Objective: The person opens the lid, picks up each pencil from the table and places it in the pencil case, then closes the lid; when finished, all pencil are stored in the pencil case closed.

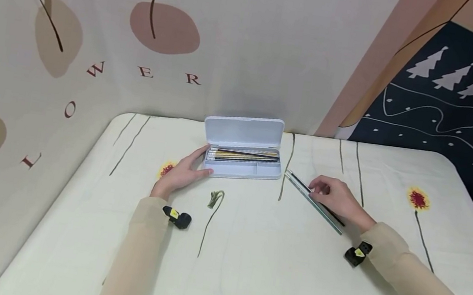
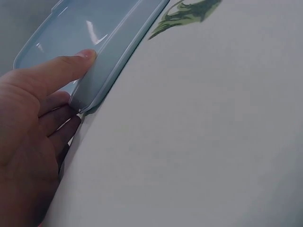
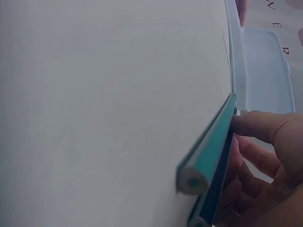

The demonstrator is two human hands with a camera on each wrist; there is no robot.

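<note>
A pale blue pencil case (image 1: 242, 170) stands open at the back of the table, its lid (image 1: 243, 132) raised. Several pencils (image 1: 242, 156), black and gold with white ends, lie in its rear compartment. My left hand (image 1: 183, 174) grips the case's left end; the left wrist view shows the thumb over the wall and the other fingers outside. To the right of the case, my right hand (image 1: 334, 196) pinches a black pencil (image 3: 218, 187) between thumb and fingers. A teal pencil (image 3: 210, 149) lies alongside it, on the side nearer me. Whether the fingers also touch the teal one I cannot tell.
A white cloth (image 1: 242, 264) printed with flowers and stems covers the table. Behind the case hangs a patterned fabric (image 1: 247, 68) with lettering, and a dark blue panel (image 1: 450, 112) with trees is at the right. Each wrist wears a small black camera (image 1: 178, 218).
</note>
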